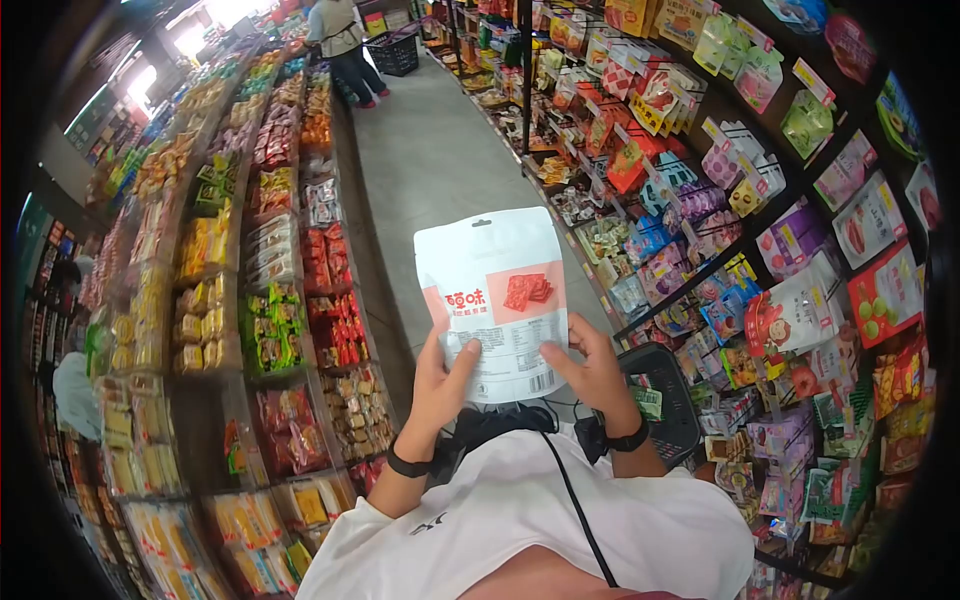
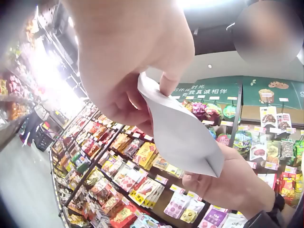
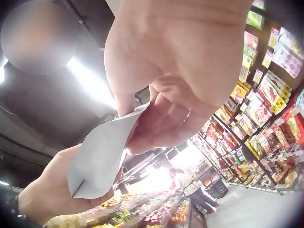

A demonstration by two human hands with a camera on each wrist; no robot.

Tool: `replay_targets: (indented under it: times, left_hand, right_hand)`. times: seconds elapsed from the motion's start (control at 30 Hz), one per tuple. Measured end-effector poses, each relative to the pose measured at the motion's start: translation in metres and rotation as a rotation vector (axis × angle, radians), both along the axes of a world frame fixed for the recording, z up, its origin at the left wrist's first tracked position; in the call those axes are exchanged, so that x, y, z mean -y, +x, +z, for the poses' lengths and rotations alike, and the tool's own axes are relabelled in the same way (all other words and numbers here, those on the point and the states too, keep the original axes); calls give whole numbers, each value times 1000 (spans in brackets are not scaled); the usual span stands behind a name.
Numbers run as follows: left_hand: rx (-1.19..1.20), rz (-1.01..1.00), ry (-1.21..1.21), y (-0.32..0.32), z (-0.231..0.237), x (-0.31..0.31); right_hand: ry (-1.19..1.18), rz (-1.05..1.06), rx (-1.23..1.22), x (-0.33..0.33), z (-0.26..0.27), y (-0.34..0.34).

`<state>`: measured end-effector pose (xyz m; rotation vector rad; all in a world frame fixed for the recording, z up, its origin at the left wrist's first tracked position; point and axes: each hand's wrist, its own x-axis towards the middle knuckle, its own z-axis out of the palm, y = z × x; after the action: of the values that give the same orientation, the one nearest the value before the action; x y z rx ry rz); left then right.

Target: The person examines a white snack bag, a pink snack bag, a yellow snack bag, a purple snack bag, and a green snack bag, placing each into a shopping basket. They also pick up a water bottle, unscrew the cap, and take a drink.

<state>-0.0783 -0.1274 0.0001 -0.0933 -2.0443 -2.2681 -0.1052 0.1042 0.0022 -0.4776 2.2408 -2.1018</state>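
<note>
A white and pink snack pouch (image 1: 470, 265), with red lettering, a picture of red dried meat slices and a barcode, is held upright in front of the chest. My left hand (image 1: 441, 374) grips its lower left edge, thumb on the printed face and fingers behind. On the lower right edge my right hand (image 1: 594, 373) holds it likewise. Both wrist views show the pouch's pale bottom (image 2: 183, 135), with the left hand (image 2: 137, 57) close in one and the right hand (image 3: 175, 76) close in the other.
Bins of wrapped snacks (image 1: 270, 330) line the left side. Hanging snack packs (image 1: 800, 300) fill the rack on the right. A black basket (image 1: 662, 400) is beside the right forearm. Farther along the grey aisle floor (image 1: 420, 150) stands a person (image 1: 340, 45) near another basket (image 1: 392, 55).
</note>
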Motion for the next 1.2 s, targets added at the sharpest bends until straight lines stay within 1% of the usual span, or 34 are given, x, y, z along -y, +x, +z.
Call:
replay_targets:
  times: [0.2,0.27,0.3,0.4,0.5,0.57,0.67,0.77,0.9,0.97,1.07,1.2]
  left_hand:
    - [70,-86,21,-73,-8,13]
    - [46,-65,43,-98,-6,23]
    - [40,-46,52,-109,-6,31]
    - [-25,-27,-30,-151,-7,61]
    - [5,-17,-99,-192,-2,90]
    - [-17,-30,-83,-221,-6,105]
    - [14,-94,-36,-262,-6,114]
    - [23,-157,-7,-304,-7,115]
    - [30,-211,-27,-362,-8,101]
    - [21,-234,-29,-398,-10,89]
    - [14,-266,-56,-448,-10,67]
    - [10,-289,-105,-521,-11,34]
  right_hand:
    - [16,-71,34,11,-3,-58]
    - [29,-70,32,22,-2,-84]
    - [40,-65,31,29,-2,-98]
    - [49,-57,38,58,-2,-139]
    - [29,-63,24,90,1,-180]
    - [1,-80,15,104,0,-204]
    - [48,-126,-3,111,-10,-238]
    - [43,-186,12,112,-3,-266]
    - [41,-238,33,97,-13,-311]
    - [61,-273,16,86,-18,-341]
    - [0,-337,16,68,-29,-389]
    - [-21,-404,22,37,-19,-448]
